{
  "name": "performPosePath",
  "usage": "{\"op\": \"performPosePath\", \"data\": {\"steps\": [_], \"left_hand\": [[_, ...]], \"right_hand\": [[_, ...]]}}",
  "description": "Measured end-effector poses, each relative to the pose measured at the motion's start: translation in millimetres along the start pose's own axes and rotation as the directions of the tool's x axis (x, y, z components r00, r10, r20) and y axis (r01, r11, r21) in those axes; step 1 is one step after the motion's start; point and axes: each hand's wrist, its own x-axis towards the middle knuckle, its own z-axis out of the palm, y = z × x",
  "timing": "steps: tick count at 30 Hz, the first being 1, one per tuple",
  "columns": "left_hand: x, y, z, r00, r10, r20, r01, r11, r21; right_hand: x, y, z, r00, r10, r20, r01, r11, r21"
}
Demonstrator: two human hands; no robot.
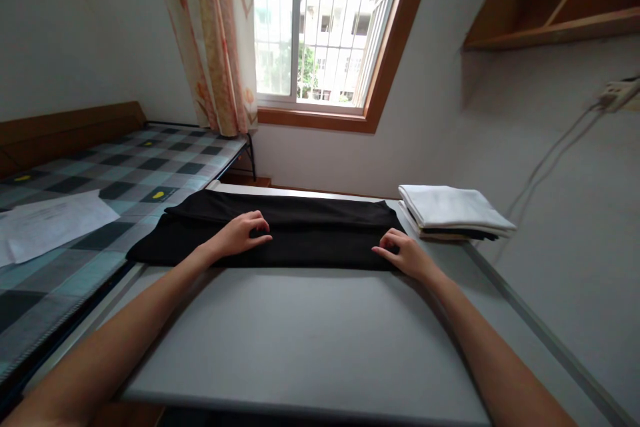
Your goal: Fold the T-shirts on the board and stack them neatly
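A black garment (320, 230), soft and matte, lies folded into a long flat band across the far part of a smooth grey table (310, 333); its left end spills past the table edge toward a bed with a checked blue-grey cover (125, 170). The left hand (243, 232) rests on the cloth with fingers curled, bunching a little fabric. The right hand (403, 252) pinches the band's right near corner between thumb and fingers. A stack of 2 or more folded cloths (453, 212), white on top, sits just beside that end.
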Motion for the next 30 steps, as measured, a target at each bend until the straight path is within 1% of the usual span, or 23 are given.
{"op": "performPosePath", "data": {"steps": [2, 3, 5, 7, 10, 12, 14, 16, 18, 19, 21, 22, 24, 28, 30], "left_hand": [[0, 15, 7.0, 0.996, 0.049, 0.070, -0.046, 0.998, -0.054], [1, 20, 12.0, 0.994, 0.063, 0.084, -0.059, 0.997, -0.059], [1, 26, 23.2, 0.995, 0.075, 0.069, -0.072, 0.996, -0.047], [3, 27, 32.7, 0.998, 0.061, 0.027, -0.060, 0.998, -0.031], [6, 23, 38.6, 0.999, -0.005, -0.032, 0.006, 1.000, 0.021], [8, 17, 35.9, 0.993, -0.082, -0.085, 0.091, 0.989, 0.114], [7, 6, 29.2, 0.975, -0.163, -0.153, 0.196, 0.953, 0.232], [2, -11, 20.5, 0.943, -0.242, -0.229, 0.309, 0.892, 0.331], [-6, -34, 11.7, 0.892, -0.352, -0.285, 0.443, 0.808, 0.389], [-11, -46, 7.8, 0.854, -0.433, -0.290, 0.519, 0.754, 0.402], [-21, -69, 1.7, 0.764, -0.598, -0.241, 0.639, 0.654, 0.405], [-26, -78, -0.5, 0.739, -0.638, -0.215, 0.662, 0.630, 0.405], [-32, -89, -3.4, 0.712, -0.670, -0.210, 0.687, 0.605, 0.402], [-35, -93, -10.6, 0.665, -0.684, -0.299, 0.741, 0.558, 0.372], [-35, -96, -20.0, 0.620, -0.714, -0.325, 0.782, 0.525, 0.336]], "right_hand": [[-6, 2, 1, 1.000, 0.019, 0.000, -0.019, 0.999, 0.026], [-7, 3, 3, 1.000, 0.025, -0.001, -0.025, 0.999, 0.033], [-9, 4, 6, 0.999, 0.037, -0.019, -0.036, 0.999, 0.036], [-8, 4, 9, 0.997, 0.050, -0.052, -0.048, 0.998, 0.034], [-7, 4, 14, 0.994, 0.059, -0.095, -0.057, 0.998, 0.028], [-7, 4, 16, 0.992, 0.061, -0.110, -0.060, 0.998, 0.016], [-7, 4, 17, 0.991, 0.064, -0.114, -0.064, 0.998, 0.003], [-8, 4, 17, 0.991, 0.062, -0.115, -0.064, 0.998, -0.006], [-8, 5, 17, 0.992, 0.057, -0.115, -0.058, 0.998, -0.007], [-8, 5, 17, 0.992, 0.055, -0.118, -0.055, 0.998, -0.003], [-8, 5, 17, 0.991, 0.054, -0.125, -0.054, 0.999, 0.008], [-8, 6, 17, 0.990, 0.056, -0.131, -0.054, 0.998, 0.013], [-8, 7, 18, 0.988, 0.060, -0.141, -0.057, 0.998, 0.023], [-9, 8, 20, 0.985, 0.071, -0.156, -0.066, 0.997, 0.038], [-10, 8, 20, 0.985, 0.074, -0.154, -0.068, 0.997, 0.043]]}}
